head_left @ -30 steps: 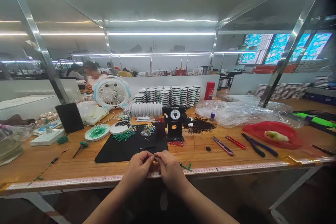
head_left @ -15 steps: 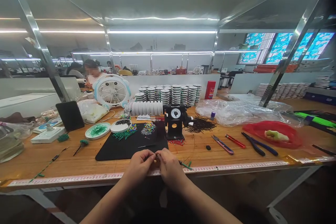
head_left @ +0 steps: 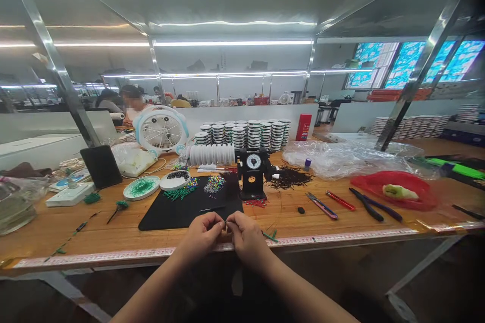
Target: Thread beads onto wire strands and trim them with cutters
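From the head view, the wooden worktop carries a black mat just beyond the hands, with a white dish of dark beads at its far edge. A black dial-faced machine stands behind the mat, while snips and blue-handled pliers lie off to the right. Green wired sprigs sit just beside the right hand. Both forearms reach in from the near side, and that hand meets the left hand over the mat's near edge. Both grips are pinched shut at the fingertips on a tiny wired piece (too small to make out clearly).
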Available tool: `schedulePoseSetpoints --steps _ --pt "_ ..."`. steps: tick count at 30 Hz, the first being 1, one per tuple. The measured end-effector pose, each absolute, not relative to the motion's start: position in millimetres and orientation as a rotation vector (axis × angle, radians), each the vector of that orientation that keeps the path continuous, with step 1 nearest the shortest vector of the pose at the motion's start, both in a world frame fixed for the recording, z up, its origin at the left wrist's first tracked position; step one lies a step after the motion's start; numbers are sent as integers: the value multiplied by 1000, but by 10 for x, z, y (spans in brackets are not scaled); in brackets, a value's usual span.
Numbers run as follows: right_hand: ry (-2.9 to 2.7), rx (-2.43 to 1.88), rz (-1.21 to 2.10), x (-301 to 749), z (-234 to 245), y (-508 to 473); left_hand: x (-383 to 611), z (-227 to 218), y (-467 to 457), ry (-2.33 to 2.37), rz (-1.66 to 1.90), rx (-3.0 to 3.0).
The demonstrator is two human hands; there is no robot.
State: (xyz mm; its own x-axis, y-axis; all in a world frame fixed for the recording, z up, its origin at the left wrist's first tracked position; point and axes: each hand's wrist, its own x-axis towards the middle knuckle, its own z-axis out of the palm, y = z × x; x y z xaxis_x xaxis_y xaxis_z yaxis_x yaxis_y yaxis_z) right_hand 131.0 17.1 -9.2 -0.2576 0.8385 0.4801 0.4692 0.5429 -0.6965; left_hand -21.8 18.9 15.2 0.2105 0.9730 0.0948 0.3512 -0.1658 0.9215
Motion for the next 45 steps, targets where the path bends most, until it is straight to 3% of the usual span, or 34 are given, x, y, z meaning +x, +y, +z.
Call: schedulePoseSetpoints --steps 9,45 --pt "-1809 -984 590 1303 -68 144 -237 160 177 1260 973 1659" --pt "-2005 -1176 198 1207 -156 152 -127 89 100 1383 1025 1943"
